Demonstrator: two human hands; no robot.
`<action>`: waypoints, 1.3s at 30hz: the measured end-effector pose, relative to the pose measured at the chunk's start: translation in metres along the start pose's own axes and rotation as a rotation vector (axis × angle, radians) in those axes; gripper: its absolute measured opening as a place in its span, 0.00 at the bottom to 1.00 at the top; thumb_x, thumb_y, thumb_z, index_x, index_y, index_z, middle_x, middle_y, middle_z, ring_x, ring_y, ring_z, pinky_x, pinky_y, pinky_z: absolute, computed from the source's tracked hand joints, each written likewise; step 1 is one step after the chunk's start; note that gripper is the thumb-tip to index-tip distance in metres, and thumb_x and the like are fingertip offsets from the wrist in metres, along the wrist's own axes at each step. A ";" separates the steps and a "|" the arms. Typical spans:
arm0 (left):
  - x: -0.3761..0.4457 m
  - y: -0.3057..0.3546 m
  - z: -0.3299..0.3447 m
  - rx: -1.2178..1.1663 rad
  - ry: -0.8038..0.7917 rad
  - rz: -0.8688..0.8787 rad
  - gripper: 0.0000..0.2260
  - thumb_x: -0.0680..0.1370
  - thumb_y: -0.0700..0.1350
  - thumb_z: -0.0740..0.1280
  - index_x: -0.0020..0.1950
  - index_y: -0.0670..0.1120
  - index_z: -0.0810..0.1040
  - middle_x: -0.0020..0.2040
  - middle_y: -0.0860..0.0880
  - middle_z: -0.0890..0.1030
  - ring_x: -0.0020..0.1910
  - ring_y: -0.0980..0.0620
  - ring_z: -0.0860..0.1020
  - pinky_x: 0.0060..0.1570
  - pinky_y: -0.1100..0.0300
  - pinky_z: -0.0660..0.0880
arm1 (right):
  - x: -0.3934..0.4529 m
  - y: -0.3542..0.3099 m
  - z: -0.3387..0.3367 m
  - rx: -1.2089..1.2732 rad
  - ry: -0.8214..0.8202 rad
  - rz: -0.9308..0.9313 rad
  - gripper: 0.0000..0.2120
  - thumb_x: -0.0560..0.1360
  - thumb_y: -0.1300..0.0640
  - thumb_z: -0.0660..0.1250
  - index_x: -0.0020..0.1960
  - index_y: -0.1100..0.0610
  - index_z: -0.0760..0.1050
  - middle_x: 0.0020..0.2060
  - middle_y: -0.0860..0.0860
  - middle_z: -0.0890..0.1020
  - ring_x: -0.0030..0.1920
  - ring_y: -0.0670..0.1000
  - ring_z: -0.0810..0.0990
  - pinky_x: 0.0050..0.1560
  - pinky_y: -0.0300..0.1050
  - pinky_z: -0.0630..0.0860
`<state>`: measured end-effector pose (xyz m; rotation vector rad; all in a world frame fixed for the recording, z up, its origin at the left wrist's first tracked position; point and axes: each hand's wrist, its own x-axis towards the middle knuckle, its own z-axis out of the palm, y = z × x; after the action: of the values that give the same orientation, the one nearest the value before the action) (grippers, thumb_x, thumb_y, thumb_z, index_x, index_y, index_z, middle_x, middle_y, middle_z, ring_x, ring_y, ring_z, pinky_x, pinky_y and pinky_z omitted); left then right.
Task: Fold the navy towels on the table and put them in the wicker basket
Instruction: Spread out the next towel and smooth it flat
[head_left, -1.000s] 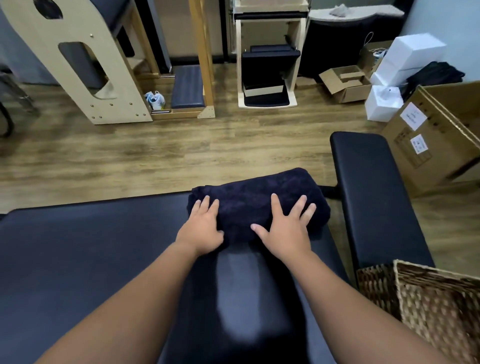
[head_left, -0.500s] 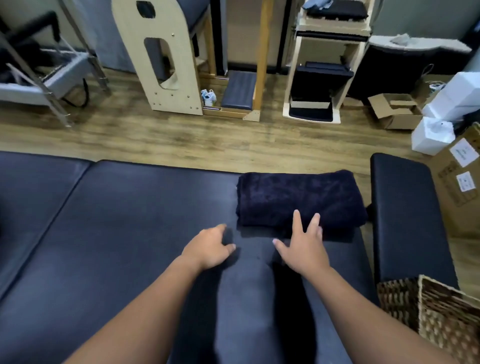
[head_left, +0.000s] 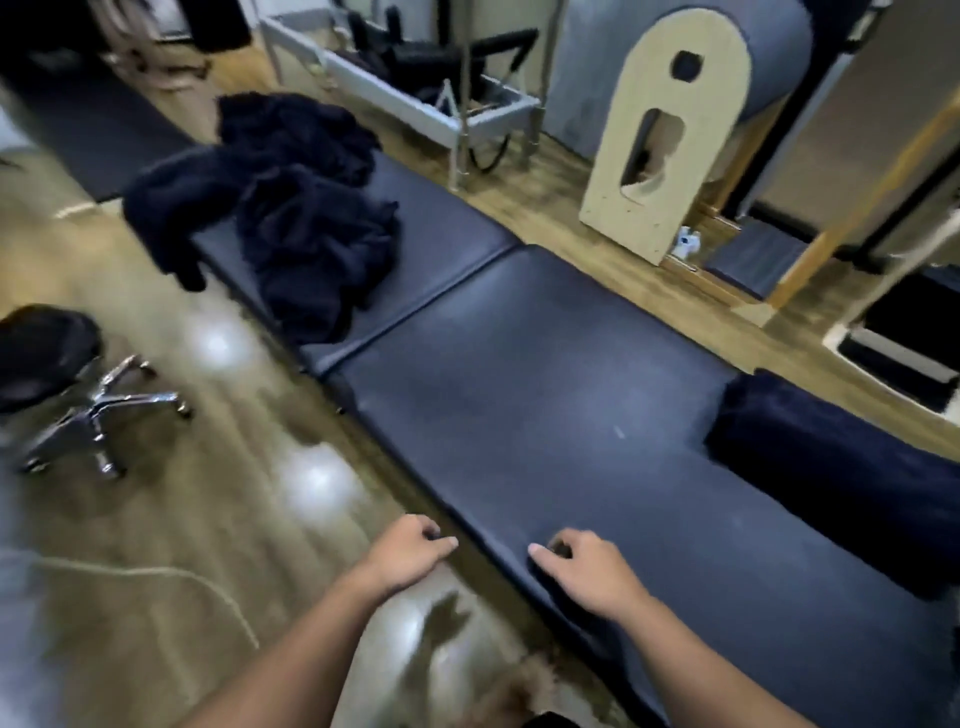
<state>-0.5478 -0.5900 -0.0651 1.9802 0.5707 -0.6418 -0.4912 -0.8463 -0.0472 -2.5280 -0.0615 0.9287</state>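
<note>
A folded navy towel (head_left: 831, 478), plush and block-shaped, lies at the right of a padded dark vinyl table (head_left: 545, 374). Crumpled navy towels (head_left: 306, 218) heap at its far left end. Left hand (head_left: 410, 551) and right hand (head_left: 587, 566) hover loosely curled, empty.

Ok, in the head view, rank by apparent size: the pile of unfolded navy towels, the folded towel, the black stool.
1. Pile of unfolded navy towels, clearly largest.
2. Folded towel, cut off by the right edge and nearer the camera, so only its visible part counts.
3. Black stool, partly cut off at left.
</note>
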 end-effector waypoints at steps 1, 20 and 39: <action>-0.015 -0.024 -0.007 -0.041 0.020 -0.037 0.12 0.78 0.49 0.71 0.36 0.47 0.76 0.28 0.54 0.73 0.27 0.55 0.70 0.33 0.59 0.66 | -0.004 -0.012 0.013 -0.003 -0.049 -0.021 0.20 0.76 0.33 0.64 0.49 0.49 0.80 0.44 0.44 0.83 0.48 0.48 0.81 0.47 0.44 0.75; -0.093 -0.187 -0.093 -0.260 0.254 -0.261 0.11 0.76 0.50 0.68 0.38 0.47 0.72 0.32 0.49 0.63 0.31 0.52 0.62 0.34 0.57 0.56 | 0.050 -0.194 0.122 -0.260 -0.567 -0.411 0.23 0.76 0.36 0.66 0.64 0.47 0.80 0.57 0.43 0.82 0.57 0.44 0.79 0.62 0.43 0.74; 0.010 -0.180 -0.241 -0.184 0.217 -0.394 0.10 0.79 0.49 0.69 0.52 0.42 0.81 0.43 0.47 0.71 0.42 0.52 0.79 0.38 0.61 0.72 | 0.184 -0.339 0.112 -0.244 -0.648 -0.452 0.23 0.76 0.37 0.67 0.60 0.53 0.81 0.59 0.51 0.83 0.61 0.52 0.80 0.66 0.49 0.73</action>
<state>-0.6036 -0.2947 -0.0859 1.7873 1.1311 -0.5883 -0.3822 -0.4620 -0.0919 -2.1503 -0.9448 1.5546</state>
